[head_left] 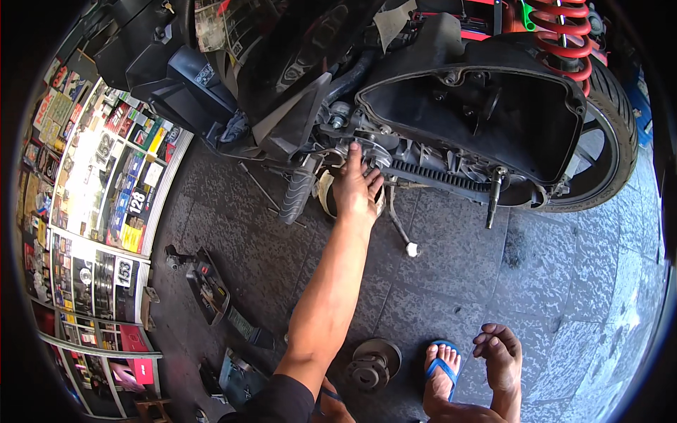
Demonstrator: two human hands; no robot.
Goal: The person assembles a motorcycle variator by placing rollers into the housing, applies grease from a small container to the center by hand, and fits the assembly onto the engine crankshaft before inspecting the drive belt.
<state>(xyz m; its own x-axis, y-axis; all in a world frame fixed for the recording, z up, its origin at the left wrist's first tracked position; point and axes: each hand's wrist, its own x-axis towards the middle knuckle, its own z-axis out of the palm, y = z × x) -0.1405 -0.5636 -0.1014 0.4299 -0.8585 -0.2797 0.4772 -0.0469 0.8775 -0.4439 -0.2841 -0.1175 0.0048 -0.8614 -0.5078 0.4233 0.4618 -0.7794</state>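
Observation:
My left hand reaches up to the open side of a scooter's engine, fingers spread. The fingertips rest on the round metal front pulley, where the ribbed black drive belt begins. A pale round part shows just behind the palm. My right hand hangs loose over my knee at the lower right and holds nothing. A black housing arches over the belt.
A dark clutch pulley lies on the stone floor beside my foot in a blue sandal. A flat black part and tools lie at the left, by shelves of packaged goods. The rear tyre and a red spring are at the upper right.

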